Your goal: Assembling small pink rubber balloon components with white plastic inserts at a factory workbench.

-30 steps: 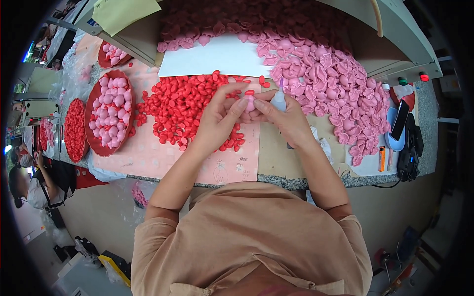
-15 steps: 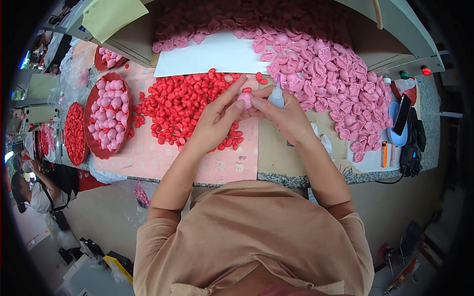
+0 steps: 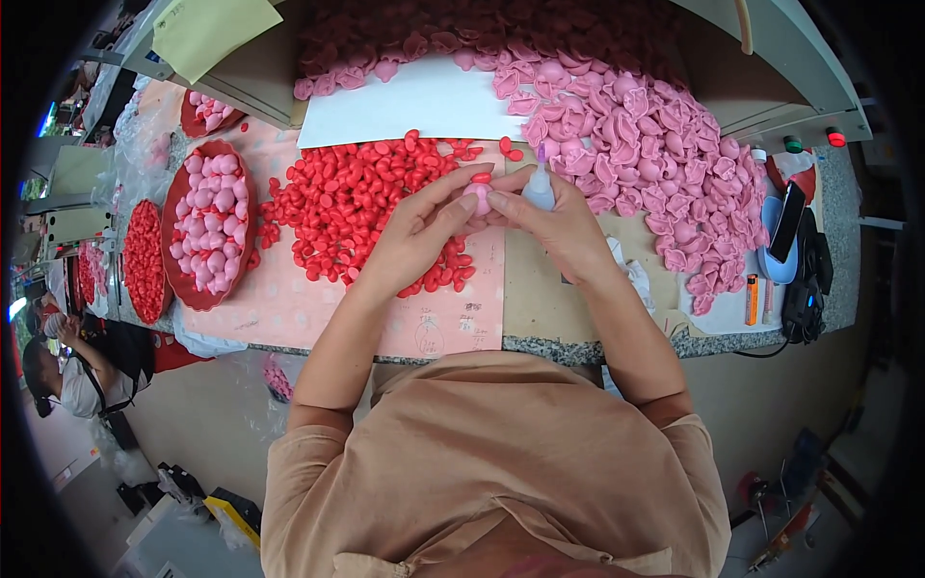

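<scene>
Over the middle of the bench, my left hand (image 3: 412, 236) pinches a small pink rounded piece (image 3: 479, 200). A glossy red oval piece (image 3: 481, 178) sits at the top of it, touching the pink. My right hand (image 3: 564, 229) meets the left one, its thumb and fingers also on the pink piece. Held in that same right hand is a small translucent squeeze bottle (image 3: 540, 189), its narrow purple tip pointing away from me. Just left and beyond lies a heap of red oval pieces (image 3: 337, 207); to the right spreads a pile of pink cupped pieces (image 3: 626, 135).
Red scalloped trays (image 3: 252, 226) at the left hold pink pieces and red ovals. White paper (image 3: 405, 106) lies under a grey shelf (image 3: 761, 67). A phone (image 3: 785, 222), an orange tube (image 3: 752, 301) and a black cable device (image 3: 802, 313) sit at the right.
My left index finger has come down from a raised, stretched pose to curl close beside the red oval. The right hand, bottle and pink piece stay almost in place.
</scene>
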Demonstrator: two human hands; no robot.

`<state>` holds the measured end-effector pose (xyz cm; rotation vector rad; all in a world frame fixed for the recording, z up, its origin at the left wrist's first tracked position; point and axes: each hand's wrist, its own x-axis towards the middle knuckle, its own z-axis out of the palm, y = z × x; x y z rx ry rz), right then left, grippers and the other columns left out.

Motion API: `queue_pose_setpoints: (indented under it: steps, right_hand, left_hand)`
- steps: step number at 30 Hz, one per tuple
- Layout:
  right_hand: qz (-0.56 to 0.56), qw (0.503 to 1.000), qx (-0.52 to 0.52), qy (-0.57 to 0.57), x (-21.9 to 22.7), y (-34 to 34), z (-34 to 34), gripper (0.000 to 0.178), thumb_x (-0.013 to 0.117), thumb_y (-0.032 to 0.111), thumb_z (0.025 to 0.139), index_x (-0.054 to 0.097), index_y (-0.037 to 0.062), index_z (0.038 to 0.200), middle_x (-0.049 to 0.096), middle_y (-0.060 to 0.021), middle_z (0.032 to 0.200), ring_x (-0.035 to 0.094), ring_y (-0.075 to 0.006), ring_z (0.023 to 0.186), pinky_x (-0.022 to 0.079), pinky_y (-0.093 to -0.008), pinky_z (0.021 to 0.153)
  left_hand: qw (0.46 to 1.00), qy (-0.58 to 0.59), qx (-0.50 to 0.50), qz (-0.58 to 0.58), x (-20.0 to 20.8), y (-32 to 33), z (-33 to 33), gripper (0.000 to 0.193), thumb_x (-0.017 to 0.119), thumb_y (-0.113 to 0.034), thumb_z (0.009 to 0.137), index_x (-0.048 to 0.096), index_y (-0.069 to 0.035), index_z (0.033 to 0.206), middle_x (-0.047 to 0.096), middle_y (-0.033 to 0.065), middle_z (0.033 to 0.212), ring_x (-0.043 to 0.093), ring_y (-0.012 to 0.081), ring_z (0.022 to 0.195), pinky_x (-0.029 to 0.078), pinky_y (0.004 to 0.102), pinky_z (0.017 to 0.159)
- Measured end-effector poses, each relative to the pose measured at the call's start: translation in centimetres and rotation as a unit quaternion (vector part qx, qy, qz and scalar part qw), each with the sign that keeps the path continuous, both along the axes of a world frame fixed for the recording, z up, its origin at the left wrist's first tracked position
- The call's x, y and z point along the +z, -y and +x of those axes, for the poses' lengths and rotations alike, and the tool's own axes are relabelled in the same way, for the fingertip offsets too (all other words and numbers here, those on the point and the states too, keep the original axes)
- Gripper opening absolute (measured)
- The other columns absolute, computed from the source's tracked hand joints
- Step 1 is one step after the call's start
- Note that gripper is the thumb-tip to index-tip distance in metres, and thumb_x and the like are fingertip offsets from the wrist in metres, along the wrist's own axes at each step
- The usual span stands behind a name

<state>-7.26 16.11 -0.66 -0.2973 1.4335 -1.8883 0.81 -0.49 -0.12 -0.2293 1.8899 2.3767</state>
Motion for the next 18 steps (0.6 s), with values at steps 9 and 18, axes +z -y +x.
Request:
queue_pose_setpoints:
  steps: [9,18]
  right_hand:
    - [0.01,1.0,0.004,0.001,-0.09,-0.02,-0.05,0.017,0.061,0.009,0.086,0.058,-0.0008,0.099,0.062,-0.0077,0.095,0.061,-0.0148,0.086,0.051,-0.0308,0.08]
    - [0.01,1.0,0.006,-0.004,0.03,0.02,0.0,0.019,0.063,0.01,0.085,0.059,-0.0018,0.1,0.062,-0.0081,0.095,0.061,-0.0143,0.087,0.051,-0.0294,0.082]
  left_hand:
    - [1.0,0.003,0.006,0.006,0.27,-0.06,-0.04,0.037,0.05,-0.015,0.094,0.048,-0.003,0.128,0.056,0.008,0.113,0.056,0.0133,0.099,0.048,0.0279,0.086]
    - [1.0,-0.001,0.011,0.025,0.23,0.01,-0.03,0.037,0.053,-0.013,0.092,0.049,-0.003,0.127,0.054,0.0075,0.119,0.054,0.0134,0.104,0.048,0.0285,0.088]
